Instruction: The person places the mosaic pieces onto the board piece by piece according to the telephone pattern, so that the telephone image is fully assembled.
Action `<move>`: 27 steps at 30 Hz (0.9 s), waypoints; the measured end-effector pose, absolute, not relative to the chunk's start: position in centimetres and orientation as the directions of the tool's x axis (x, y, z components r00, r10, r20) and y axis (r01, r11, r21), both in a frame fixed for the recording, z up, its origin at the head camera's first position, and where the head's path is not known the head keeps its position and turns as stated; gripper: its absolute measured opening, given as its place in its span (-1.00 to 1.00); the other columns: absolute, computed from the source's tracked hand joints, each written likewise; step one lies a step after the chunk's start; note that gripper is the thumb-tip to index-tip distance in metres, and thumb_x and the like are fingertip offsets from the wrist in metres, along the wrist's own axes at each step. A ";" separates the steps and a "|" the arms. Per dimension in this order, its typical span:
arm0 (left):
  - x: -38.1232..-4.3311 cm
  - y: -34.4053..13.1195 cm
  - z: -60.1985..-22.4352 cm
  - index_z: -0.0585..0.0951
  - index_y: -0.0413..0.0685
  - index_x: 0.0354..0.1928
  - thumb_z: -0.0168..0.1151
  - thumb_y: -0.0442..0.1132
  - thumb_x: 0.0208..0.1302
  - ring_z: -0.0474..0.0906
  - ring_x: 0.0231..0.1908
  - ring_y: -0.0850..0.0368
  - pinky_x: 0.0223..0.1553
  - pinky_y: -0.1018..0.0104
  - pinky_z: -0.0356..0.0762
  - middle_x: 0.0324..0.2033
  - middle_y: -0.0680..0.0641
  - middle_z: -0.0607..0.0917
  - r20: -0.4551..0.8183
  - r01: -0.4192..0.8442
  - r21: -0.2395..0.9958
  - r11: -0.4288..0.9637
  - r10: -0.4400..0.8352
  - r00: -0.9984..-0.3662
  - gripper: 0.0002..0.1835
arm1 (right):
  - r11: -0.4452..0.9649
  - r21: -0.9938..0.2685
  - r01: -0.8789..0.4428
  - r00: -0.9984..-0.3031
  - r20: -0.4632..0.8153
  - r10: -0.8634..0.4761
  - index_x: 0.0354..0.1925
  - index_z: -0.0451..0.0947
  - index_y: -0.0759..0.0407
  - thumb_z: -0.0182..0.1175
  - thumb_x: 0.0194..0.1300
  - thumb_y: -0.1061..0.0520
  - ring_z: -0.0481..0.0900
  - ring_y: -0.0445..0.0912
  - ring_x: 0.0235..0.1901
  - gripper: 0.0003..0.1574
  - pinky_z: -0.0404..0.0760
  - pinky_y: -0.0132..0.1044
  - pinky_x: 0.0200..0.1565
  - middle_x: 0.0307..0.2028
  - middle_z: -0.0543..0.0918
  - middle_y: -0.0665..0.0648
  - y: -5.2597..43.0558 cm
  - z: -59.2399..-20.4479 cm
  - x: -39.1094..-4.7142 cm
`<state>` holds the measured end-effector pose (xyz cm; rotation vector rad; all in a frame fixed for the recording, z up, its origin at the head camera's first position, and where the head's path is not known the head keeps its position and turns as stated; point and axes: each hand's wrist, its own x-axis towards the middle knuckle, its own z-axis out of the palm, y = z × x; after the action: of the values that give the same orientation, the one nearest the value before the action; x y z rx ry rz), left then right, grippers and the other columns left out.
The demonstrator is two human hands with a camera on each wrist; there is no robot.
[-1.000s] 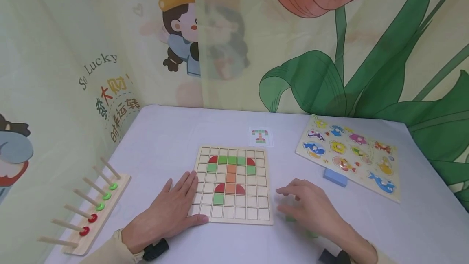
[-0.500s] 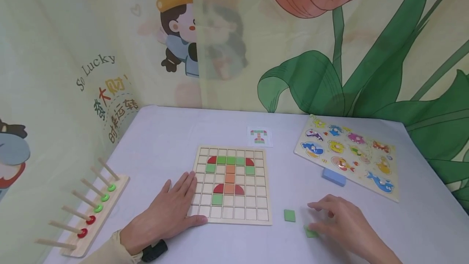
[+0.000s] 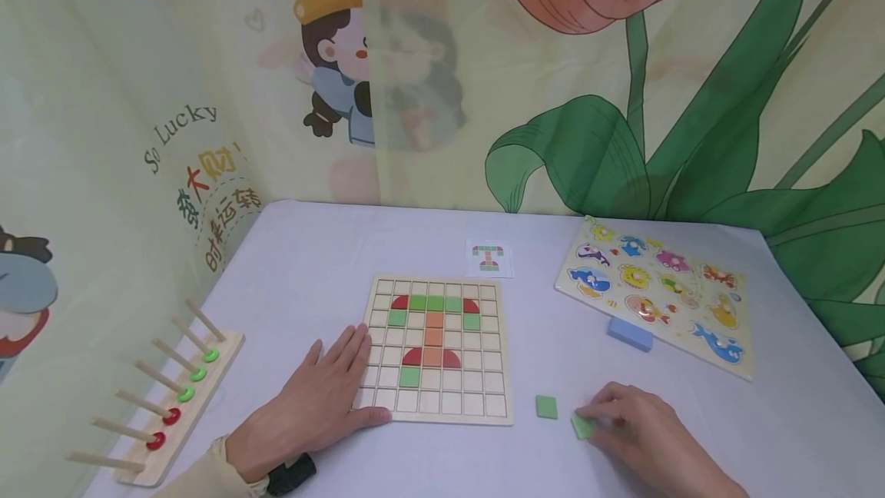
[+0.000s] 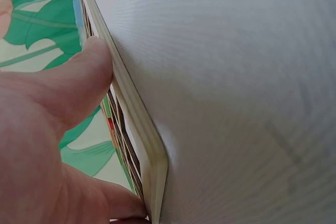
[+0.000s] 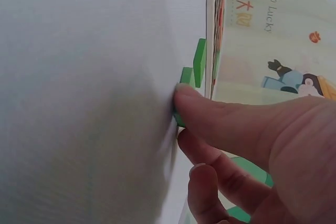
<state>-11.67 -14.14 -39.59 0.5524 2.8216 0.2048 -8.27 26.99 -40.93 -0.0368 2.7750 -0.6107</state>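
In the head view my left hand [image 3: 314, 398] lies with straight fingers on the left edge of a wooden grid board [image 3: 452, 402]. Red, green and orange tiles form a T-like pattern on that board. To its right, my right hand [image 3: 639, 429] pinches a green square tile [image 3: 582, 427] between thumb and fingers, low over the cloth. A second green tile [image 3: 546, 406] lies flat between the board and this hand. The right wrist view has the thumb [image 5: 210, 116] pressed to the pinched tile. The left wrist view has the left thumb [image 4: 86, 77] resting at the board's edge.
A pattern card [image 3: 489, 258] lies behind the board. At the back right, a sea-animal puzzle board [image 3: 653, 290] leans over a blue block [image 3: 630, 334]. A wooden peg rack [image 3: 183, 413] with red and green rings stands at the left.
My right hand has moved right and toward me, past the nearer green tile, and its fingers have closed on the other one. The left hand stays on the board.
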 end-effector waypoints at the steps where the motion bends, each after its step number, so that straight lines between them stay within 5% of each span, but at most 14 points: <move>1: -11.7 -14.1 -39.6 0.15 -0.35 0.56 0.21 0.45 0.25 0.02 0.61 -0.25 0.46 -0.43 0.06 0.60 -0.30 0.11 -0.225 0.352 0.187 0.917 0.388 -0.894 0.17 | 0.912 -0.409 0.039 -0.957 -0.278 -0.083 -0.16 0.82 -0.22 0.58 0.05 0.12 0.51 -0.25 -0.24 -0.65 0.62 -0.46 -0.17 -0.30 0.64 -0.22 26.9 -41.0 -8.2; 27: -11.7 -14.1 -39.6 0.15 -0.36 0.56 0.22 0.43 0.25 0.03 0.61 -0.25 0.46 -0.43 0.07 0.60 -0.31 0.12 -0.214 0.360 0.176 0.916 0.393 -0.894 0.16 | 0.912 -0.405 0.070 -0.959 -0.277 -0.050 -0.07 0.81 -0.10 0.55 0.09 0.08 0.50 -0.26 -0.28 -0.63 0.60 -0.51 -0.19 -0.34 0.62 -0.19 25.9 -41.1 -8.2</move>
<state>-11.68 -14.11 -39.65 0.5659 2.8318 0.1928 -8.20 25.87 -41.07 0.0150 2.7911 -0.6059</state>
